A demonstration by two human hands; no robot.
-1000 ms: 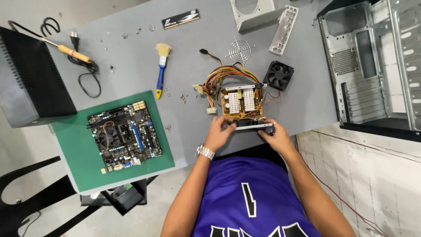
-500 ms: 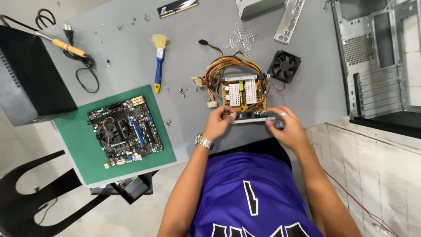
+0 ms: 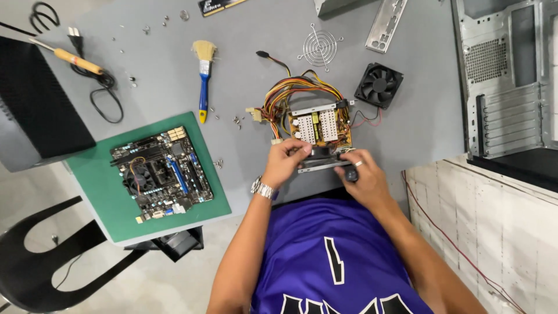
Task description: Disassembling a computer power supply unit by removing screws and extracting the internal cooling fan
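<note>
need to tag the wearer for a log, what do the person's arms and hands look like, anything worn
Both arms are bare to the shoulder below a sleeveless purple jersey. The left hand has a silver metal wristwatch at its wrist; the right hand wears a pale ring.

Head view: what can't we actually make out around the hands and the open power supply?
- Near edge of the open power supply: covered by the left hand and right hand.
- Dark tool in the right hand: its tip is hidden by the fingers.
- Loose screws on the grey table: too small to tell type.
- Computer case: cut off by the right edge.
- Black box: cut off by the left edge.
</note>
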